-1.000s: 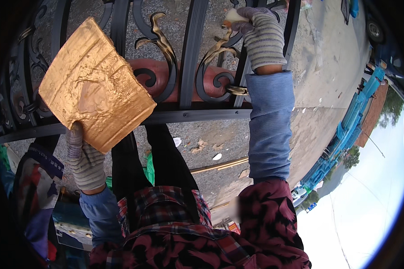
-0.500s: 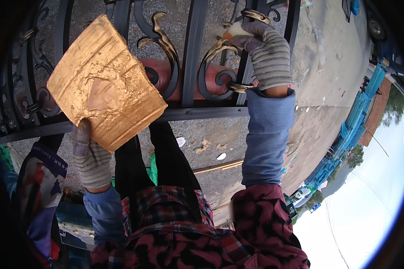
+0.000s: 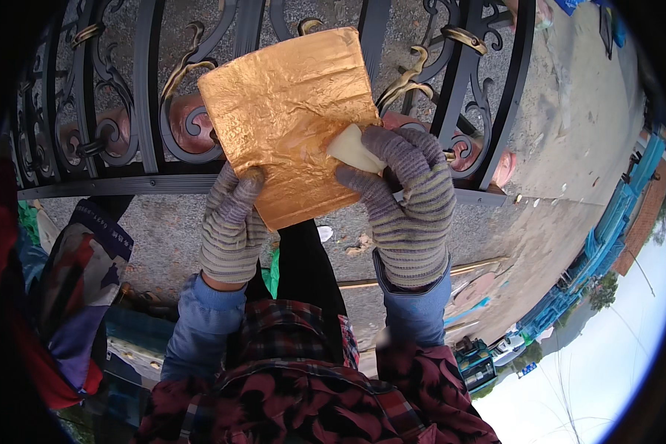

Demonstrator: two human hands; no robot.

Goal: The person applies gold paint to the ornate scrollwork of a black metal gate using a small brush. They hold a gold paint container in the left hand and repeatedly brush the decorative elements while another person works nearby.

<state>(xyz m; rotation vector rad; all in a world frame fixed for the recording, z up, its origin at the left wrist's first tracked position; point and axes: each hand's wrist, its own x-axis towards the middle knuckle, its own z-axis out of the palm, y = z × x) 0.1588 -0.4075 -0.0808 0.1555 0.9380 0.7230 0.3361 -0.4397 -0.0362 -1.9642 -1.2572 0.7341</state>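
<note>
My left hand (image 3: 233,222), in a grey striped knit glove, grips the lower left edge of a square board (image 3: 288,96) coated in wet-looking gold paint. Between the gloved thumb and fingers of my right hand (image 3: 403,196) is a pale cream sponge piece (image 3: 357,149), which touches the gold surface near the board's right side. Behind the board stands a black metal fence panel (image 3: 152,96) with scrolls. Several of its leaf tips and collars are gold, such as the leaf ornament (image 3: 407,83) to the right of the board.
A dark red cylinder (image 3: 189,122) lies behind the bars. Wood strips (image 3: 466,268) lie on the concrete ground at right. A printed bag (image 3: 89,288) hangs at left, above a pale box (image 3: 137,359). Blue machinery (image 3: 607,237) stands far right.
My right hand has come from the fence's upper right collar down to the board, bringing the sponge. My left hand has moved the board rightward and turned it. The whole view has shifted.
</note>
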